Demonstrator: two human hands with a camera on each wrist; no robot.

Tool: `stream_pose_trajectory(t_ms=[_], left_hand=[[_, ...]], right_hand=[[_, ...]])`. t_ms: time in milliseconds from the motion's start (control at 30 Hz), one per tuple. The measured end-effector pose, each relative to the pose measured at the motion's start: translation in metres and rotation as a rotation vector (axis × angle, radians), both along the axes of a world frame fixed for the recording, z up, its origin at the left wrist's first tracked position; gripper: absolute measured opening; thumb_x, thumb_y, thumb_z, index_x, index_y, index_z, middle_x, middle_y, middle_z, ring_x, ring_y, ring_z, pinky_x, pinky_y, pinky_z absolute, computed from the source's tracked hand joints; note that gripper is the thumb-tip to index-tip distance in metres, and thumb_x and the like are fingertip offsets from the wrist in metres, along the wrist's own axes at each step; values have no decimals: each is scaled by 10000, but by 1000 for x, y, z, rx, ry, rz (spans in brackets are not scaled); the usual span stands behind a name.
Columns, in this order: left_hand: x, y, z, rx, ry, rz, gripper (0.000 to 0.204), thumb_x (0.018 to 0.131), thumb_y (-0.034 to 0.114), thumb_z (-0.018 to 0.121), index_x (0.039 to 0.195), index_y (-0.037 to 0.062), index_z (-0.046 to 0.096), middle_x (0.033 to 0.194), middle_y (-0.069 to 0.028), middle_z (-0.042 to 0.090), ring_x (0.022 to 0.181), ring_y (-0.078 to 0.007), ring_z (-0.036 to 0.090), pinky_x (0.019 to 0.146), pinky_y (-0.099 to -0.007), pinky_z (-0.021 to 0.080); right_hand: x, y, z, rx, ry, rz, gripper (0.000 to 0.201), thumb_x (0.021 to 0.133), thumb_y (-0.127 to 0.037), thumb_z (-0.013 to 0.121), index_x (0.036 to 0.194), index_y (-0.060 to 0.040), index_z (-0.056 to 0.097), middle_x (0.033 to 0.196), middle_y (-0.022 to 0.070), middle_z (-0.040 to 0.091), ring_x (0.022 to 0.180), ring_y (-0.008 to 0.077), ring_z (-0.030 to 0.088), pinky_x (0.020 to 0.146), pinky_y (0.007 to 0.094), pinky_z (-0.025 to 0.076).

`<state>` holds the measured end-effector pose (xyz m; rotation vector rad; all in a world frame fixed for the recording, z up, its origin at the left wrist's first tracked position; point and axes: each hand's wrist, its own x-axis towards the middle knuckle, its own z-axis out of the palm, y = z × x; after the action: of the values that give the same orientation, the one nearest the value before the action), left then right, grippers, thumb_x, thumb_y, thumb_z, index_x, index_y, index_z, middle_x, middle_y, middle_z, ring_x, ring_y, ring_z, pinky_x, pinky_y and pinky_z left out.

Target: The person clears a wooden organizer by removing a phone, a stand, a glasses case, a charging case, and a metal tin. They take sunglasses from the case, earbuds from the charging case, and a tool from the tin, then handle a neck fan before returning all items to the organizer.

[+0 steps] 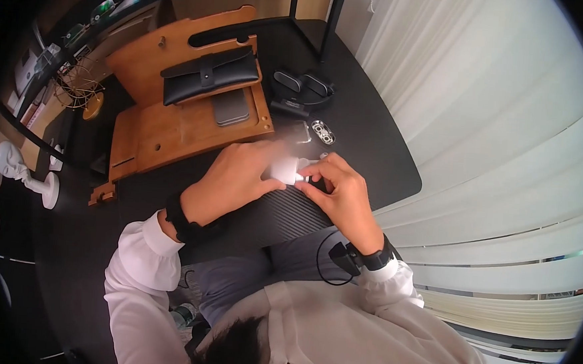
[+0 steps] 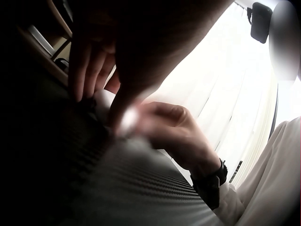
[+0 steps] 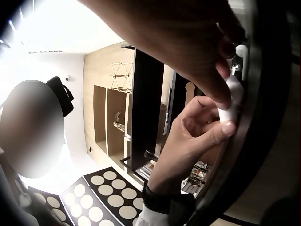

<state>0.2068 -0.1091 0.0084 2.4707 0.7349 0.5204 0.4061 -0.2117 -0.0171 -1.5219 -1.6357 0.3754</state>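
Between the hands, low over the black desktop, is a small white object (image 1: 283, 171), also visible in the right wrist view as a smooth white piece (image 3: 227, 113). The left hand (image 1: 233, 176) grips it between thumb and fingers. From the other side, the right hand (image 1: 342, 190) pinches a small white part at its right end with thumb and fingertips. Blur in the left wrist view hides detail where the right hand (image 2: 176, 134) meets the white piece (image 2: 104, 104). An oval case with a metallic interior (image 1: 322, 132) lies just beyond the hands.
A brown wooden organizer (image 1: 174, 141) carries a black pouch (image 1: 208, 77) and a grey flat case (image 1: 230, 107). Black rounded items (image 1: 303, 84) lie at the desk's back. White curtains (image 1: 468, 126) hang on the right; a white figurine (image 1: 12, 159) stands far left.
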Motion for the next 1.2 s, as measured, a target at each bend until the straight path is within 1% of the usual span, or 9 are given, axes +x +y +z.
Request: stream_pose_trajectory(t_ms=[100, 200, 400, 500, 700, 900, 1033, 1133, 1200], left_hand=[[-1, 0, 0, 72, -41, -37, 380, 772, 107, 839, 1096, 30, 657, 1018, -154, 726, 960, -326, 729, 819, -375, 564], [-2, 2, 3, -51, -16, -27, 377, 774, 110, 837, 1097, 33, 658, 1010, -155, 723, 956, -328, 724, 814, -377, 558], [1, 1, 5, 20, 13, -33, 391, 775, 107, 840, 1110, 28, 654, 1004, -168, 720, 978, -332, 729, 804, -380, 563], [0, 1, 6, -38, 2, -33, 384, 789, 91, 832, 1117, 15, 646, 1027, -167, 724, 1004, -320, 733, 845, -372, 577], [0, 5, 13, -290, 4, -24, 372, 817, 32, 801, 1139, -16, 620, 1106, -154, 726, 1079, -300, 727, 981, -380, 568], [-3, 7, 20, -373, 19, -26, 392, 814, 25, 801, 1157, -15, 616, 1132, -158, 719, 1090, -309, 723, 982, -378, 564], [-2, 5, 25, -287, 14, -53, 408, 817, 31, 800, 1181, -2, 618, 1125, -146, 719, 1087, -299, 723, 986, -378, 557], [-1, 0, 28, -144, 18, -55, 412, 819, 40, 801, 1187, 6, 620, 1113, -138, 719, 1080, -289, 722, 984, -378, 555], [-4, -1, 29, -93, 20, -33, 405, 821, 46, 802, 1181, 9, 620, 1103, -133, 718, 1074, -282, 722, 979, -376, 556]], right_hand=[[4, -2, -2, 27, -20, -33, 166, 768, -101, 829, 909, -71, 747, 841, 39, 634, 656, 202, 627, 590, 333, 503], [12, -5, 1, 19, 19, -30, 191, 752, -102, 840, 908, -74, 734, 857, 35, 636, 629, 186, 611, 568, 317, 495], [-2, -2, -1, 128, -7, 55, 319, 761, -109, 860, 1055, -71, 742, 892, 51, 645, 608, 179, 605, 573, 322, 505], [-5, -1, -2, 126, -45, 3, 336, 786, -106, 845, 1103, -60, 745, 906, 69, 665, 664, 197, 658, 599, 327, 536], [-7, 3, 9, -128, 382, 73, 357, 880, -68, 784, 1210, 15, 678, 1009, 110, 733, 868, 186, 744, 728, 292, 606], [5, 13, -17, -197, 995, 204, 331, 960, 43, 638, 1280, 21, 553, 1051, 148, 730, 978, 195, 729, 806, 296, 623], [6, 7, 2, -291, 983, 186, 341, 958, 37, 650, 1276, 10, 530, 1032, 138, 725, 934, 169, 721, 793, 281, 614], [2, 10, -7, -171, 735, 260, 355, 953, 13, 683, 1274, 6, 532, 1039, 133, 726, 937, 165, 719, 793, 278, 611], [0, 11, -6, -197, 891, 267, 360, 949, 4, 696, 1271, 8, 534, 1036, 123, 726, 943, 159, 715, 797, 277, 609]])
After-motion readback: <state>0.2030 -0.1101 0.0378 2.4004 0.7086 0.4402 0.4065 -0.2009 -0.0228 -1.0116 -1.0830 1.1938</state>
